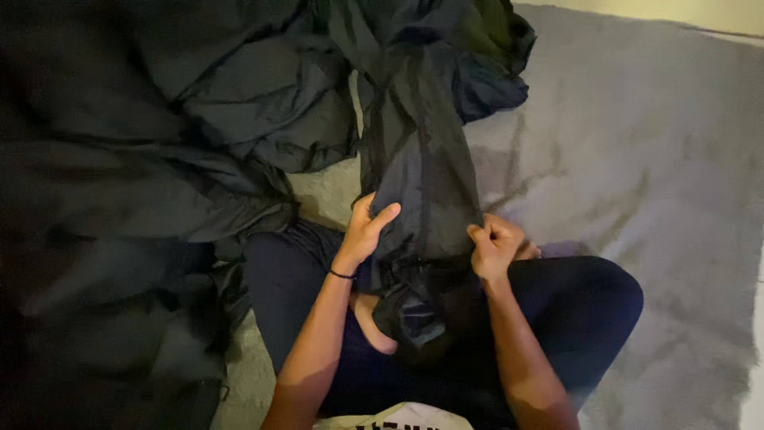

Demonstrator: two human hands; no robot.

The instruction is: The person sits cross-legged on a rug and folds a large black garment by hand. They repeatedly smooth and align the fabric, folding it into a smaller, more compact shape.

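The person sits cross-legged on a grey carpet (pixel 652 159), and a long dark garment (pixel 418 183) runs from the lap straight away toward the heap of dark fabric (pixel 143 159) spread to the left and ahead. The left hand (pixel 366 231) curls loosely around the garment's left edge, thumb raised, while the right hand (pixel 495 243) pinches the right edge with fingers closed tight; both sit level, the strip's long axis passing between them
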